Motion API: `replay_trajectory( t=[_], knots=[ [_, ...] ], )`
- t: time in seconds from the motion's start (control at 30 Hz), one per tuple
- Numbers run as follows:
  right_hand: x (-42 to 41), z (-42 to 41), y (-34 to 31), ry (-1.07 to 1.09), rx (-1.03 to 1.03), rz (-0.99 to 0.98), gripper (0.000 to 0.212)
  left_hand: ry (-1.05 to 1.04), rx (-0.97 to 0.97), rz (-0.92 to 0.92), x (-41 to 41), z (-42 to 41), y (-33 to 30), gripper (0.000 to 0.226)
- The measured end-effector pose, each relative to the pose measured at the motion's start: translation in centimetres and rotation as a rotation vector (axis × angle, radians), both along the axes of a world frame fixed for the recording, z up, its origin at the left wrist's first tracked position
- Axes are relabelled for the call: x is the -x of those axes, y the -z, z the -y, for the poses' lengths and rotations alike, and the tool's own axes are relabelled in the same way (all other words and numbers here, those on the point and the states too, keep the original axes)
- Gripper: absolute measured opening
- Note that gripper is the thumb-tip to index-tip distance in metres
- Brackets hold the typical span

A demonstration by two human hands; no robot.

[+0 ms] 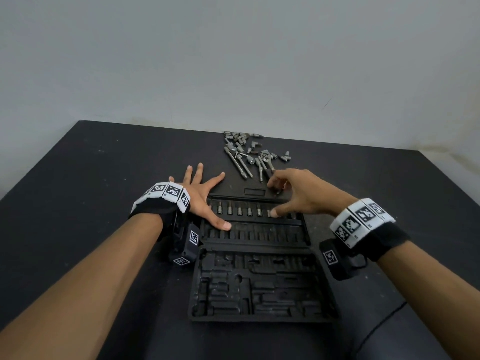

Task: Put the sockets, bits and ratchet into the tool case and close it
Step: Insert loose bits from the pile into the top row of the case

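The black tool case [255,318] lies open on the dark table, both halves flat. Several silver sockets [239,211] stand in the far half's top row; the other slots look bare. My left hand [200,193] is spread flat at the case's far-left corner, with its thumb on the middle rail. My right hand [298,196] hovers over the far-right part of the case. Its thumb tip touches the rightmost socket in the row, and its bent fingers reach down at the far rim. Loose sockets and bits [244,149], the ratchet [265,155] and extension bars [240,165] lie beyond the case.
The table [91,178] ends at a grey wall just behind the loose pile. A thin dark cable [384,323] runs over the table at the near right. Both wrists carry bands with black-and-white markers.
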State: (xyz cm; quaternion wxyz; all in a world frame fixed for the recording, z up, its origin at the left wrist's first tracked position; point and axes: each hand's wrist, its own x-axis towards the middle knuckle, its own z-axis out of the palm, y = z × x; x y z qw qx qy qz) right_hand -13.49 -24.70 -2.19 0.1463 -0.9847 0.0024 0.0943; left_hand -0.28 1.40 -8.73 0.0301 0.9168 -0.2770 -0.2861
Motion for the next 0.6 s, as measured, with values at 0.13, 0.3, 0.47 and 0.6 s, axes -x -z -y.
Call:
replay_trajectory(
  t=[0.13,0.3,0.47,0.6],
  knots=[
    [1.7,0.5,0.8,-0.034,0.124,-0.063,0.091,0.008,0.005,-0.014,-0.1,0.2,-0.1,0.153],
    [1.4,0.0,0.9,-0.036,0.106,-0.055,0.081,-0.004,0.051,-0.081,-0.3,-0.3,-1.0,0.137],
    [0.0,-1.7,1.4,-0.037,0.035,-0.008,0.081,-0.038,0.121,-0.165,-0.8,-0.5,-2.9,0.118],
    [-1.5,-3.6,1.7,-0.029,0.094,0.053,0.082,0.01,0.024,-0.11,-0.9,-0.5,-4.0,0.13]
  ],
)
